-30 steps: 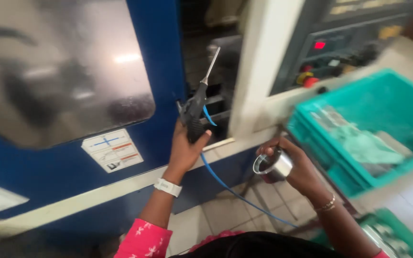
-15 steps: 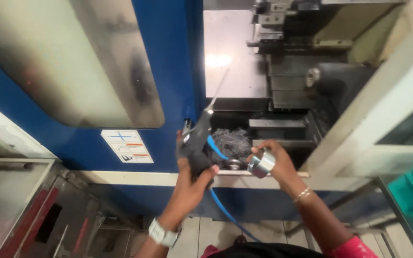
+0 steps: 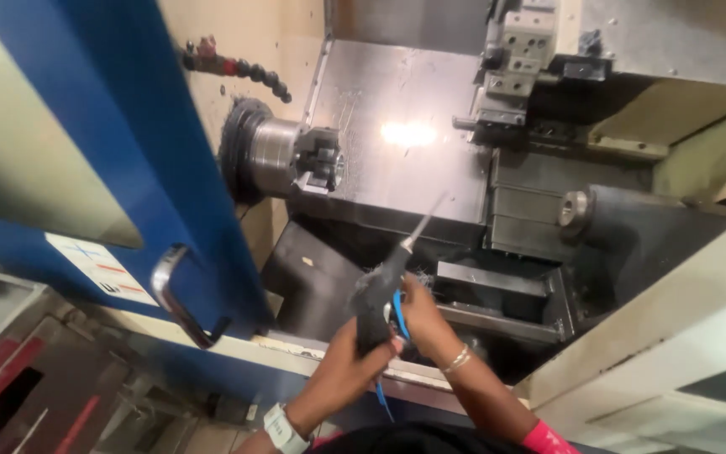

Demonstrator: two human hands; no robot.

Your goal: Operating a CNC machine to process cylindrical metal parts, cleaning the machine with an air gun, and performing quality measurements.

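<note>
Two hands meet at the air gun (image 3: 377, 296): left hand (image 3: 355, 361) fingers wrapped round its grip, right hand (image 3: 420, 315) fingers curled beside, contents unclear. Nozzle points toward the chuck (image 3: 319, 160); blowing it clean calls for steady aim.

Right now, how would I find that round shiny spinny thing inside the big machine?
Start at the big blue sliding door. Just right of its edge, a round silver chuck sticks out sideways from the machine's left wall. It is the only round drum there, with stepped metal jaws on its face.
</note>
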